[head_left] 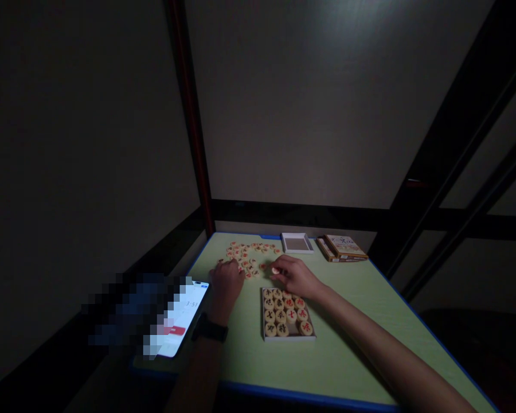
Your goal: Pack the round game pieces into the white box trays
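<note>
My right hand (298, 277) pinches a round xiangqi piece (276, 271) between thumb and fingers, just above the far side of a shallow box (288, 338). Inside this box, wooden xiangqi pieces with black and red characters lie in rows, with a gap in the row nearest me. To the left, my left hand (227, 281) rests with curled fingers at the near edge of a spread of loose xiangqi pieces (250, 264). The back of that hand hides what its fingers hold, if anything. A dark watch band (210, 328) circles the left wrist.
A lit phone (184, 315) lies at the table's left edge, partly pixelated. An open shallow tray (296, 243) stands at the back, with stacked printed boxes (343, 248) to its right. The green table (348, 361) has a blue rim and meets the walls behind.
</note>
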The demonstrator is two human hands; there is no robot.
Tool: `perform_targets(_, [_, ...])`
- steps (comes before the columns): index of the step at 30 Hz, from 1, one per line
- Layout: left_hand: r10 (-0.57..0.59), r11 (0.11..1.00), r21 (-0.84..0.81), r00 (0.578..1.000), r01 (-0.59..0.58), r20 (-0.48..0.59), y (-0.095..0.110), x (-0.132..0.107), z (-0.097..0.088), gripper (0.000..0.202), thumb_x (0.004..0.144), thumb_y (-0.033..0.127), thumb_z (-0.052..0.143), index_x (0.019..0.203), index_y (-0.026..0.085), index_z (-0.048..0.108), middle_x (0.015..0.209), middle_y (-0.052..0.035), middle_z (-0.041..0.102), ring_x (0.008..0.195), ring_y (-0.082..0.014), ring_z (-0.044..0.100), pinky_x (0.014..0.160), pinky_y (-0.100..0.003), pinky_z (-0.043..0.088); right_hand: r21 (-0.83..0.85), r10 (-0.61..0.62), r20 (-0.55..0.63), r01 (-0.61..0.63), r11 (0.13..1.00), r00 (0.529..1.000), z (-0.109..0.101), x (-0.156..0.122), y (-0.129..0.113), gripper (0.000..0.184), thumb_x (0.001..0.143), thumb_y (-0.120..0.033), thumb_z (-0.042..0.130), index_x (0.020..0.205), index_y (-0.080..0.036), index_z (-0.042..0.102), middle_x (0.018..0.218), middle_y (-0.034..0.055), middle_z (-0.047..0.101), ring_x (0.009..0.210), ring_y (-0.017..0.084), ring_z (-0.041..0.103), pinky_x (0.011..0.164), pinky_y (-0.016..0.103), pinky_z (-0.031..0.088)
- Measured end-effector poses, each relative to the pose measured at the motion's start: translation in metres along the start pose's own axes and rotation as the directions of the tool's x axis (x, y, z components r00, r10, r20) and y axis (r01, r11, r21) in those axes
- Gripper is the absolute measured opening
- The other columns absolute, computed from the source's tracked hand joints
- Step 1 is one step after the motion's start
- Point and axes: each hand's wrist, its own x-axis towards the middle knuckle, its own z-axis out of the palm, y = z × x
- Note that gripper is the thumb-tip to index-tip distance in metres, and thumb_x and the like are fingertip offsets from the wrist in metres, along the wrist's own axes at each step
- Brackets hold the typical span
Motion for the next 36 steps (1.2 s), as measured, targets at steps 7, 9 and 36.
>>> perform_targets(7, [0.028,0.997,-0.074,0.995,-0.035,-0.092,0.001,0.003,0.000,0.028,0.089,0.031,0.053,0.106,0.015,0.068,0.102,-0.0149,0.071,0.102,-0.0279,0.063,0.087,-0.038,0.045,0.036,0.055,-0.054,-0.053,0.998,0.997,0.000,-0.001,0.000,0.019,0.083,-0.016,0.069,0.102,-0.018,0.068,0.089,0.0061,0.068,0.078,0.017,0.062,0.074,0.028,0.049])
perform_targets(9, [0.038,0.980,-0.192,0.992,-0.060,-0.117,0.002,0.007,0.003,0.026,0.087,0.028,0.057,0.106,0.015,0.069,0.105,-0.0137,0.071,0.101,-0.0257,0.063,0.089,-0.035,0.046,0.045,0.076,-0.090,-0.073,0.996,0.993,0.001,0.000,0.000,0.017,0.083,-0.017,0.070,0.100,-0.017,0.068,0.089,0.0068,0.068,0.079,0.018,0.063,0.073,0.029,0.050])
perform_targets(36, [0.248,0.157,-0.946,0.916,0.283,0.315,0.038,-0.009,0.008,0.026,0.085,0.037,0.064,0.083,0.012,0.068,0.080,-0.0090,0.074,0.063,-0.0154,0.069,0.054,-0.023,0.052,-0.002,0.012,0.024,-0.012,1.000,1.000,-0.035,-0.033,-0.045,0.018,0.089,-0.019,0.058,0.106,-0.018,0.064,0.094,0.0088,0.069,0.086,0.020,0.063,0.080,0.033,0.051])
